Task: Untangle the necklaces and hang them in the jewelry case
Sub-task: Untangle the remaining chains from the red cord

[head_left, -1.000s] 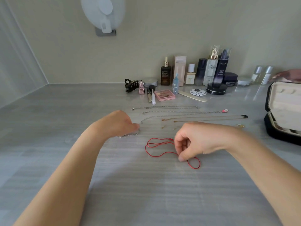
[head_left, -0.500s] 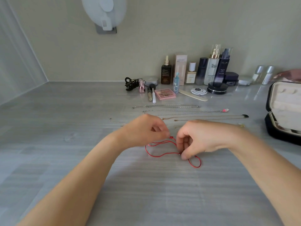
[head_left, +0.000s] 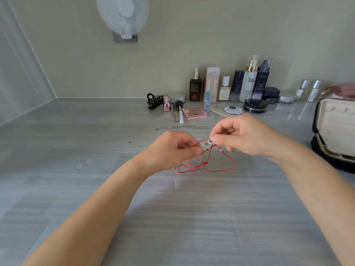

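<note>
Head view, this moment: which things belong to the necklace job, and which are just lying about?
Job:
red cord necklace, pinched by left hand and right hand
silver chains on the counter
open jewelry case

Lying about:
hair claw
pink palette
makeup brush
bottles
wall fan

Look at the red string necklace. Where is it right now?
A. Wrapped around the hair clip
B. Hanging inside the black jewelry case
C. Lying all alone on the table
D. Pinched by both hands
D: the left hand and the right hand each pinch the red string necklace in their fingers, while its loops droop to the table.
</note>
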Tool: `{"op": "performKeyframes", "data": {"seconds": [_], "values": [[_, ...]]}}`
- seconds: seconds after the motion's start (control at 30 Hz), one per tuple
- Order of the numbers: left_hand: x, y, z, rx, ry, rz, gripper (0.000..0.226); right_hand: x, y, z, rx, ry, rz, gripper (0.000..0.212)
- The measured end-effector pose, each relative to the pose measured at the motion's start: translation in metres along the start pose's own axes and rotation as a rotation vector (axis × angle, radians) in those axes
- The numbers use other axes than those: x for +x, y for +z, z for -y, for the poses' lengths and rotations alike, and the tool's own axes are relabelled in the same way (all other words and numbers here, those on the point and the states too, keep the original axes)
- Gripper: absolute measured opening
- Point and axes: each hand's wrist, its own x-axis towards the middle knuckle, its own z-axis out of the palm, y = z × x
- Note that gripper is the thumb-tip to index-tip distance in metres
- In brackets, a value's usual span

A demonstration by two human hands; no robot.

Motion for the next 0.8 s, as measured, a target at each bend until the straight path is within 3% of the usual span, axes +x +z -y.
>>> {"op": "performKeyframes", "data": {"seconds": [0.2, 0.3, 0.4, 0.47, 0.53, 0.67, 0.8], "values": [[-0.001, -0.004, -0.005, -0.160, -0.016, -0.105, 0.029, 0.001, -0.002, 0.001, 0.156, 0.047, -0.155, 0.014], [0.002, -0.009, -0.004, -0.253, -0.123, -0.185, 0.032, 0.001, -0.004, 0.003, 0.318, 0.083, -0.179, 0.016], [0.003, -0.009, 0.002, 0.081, -0.212, -0.161, 0.030, 0.001, -0.002, 0.005, 0.499, 0.083, -0.161, 0.016], [0.004, -0.005, 0.010, 0.287, -0.163, -0.188, 0.026, 0.002, 0.000, 0.005, 0.531, 0.069, -0.145, 0.016], [0.004, 0.000, 0.012, 0.348, -0.070, -0.292, 0.024, 0.002, 0.002, 0.005, 0.544, 0.061, -0.132, 0.019], [0.004, 0.002, 0.001, 0.043, 0.142, -0.407, 0.024, 0.002, 0.005, 0.006, 0.605, 0.048, -0.068, 0.020], [0.002, 0.013, -0.002, -0.396, 0.090, -0.181, 0.032, -0.002, 0.006, 0.010, 0.688, 0.001, 0.019, 0.014]]}}
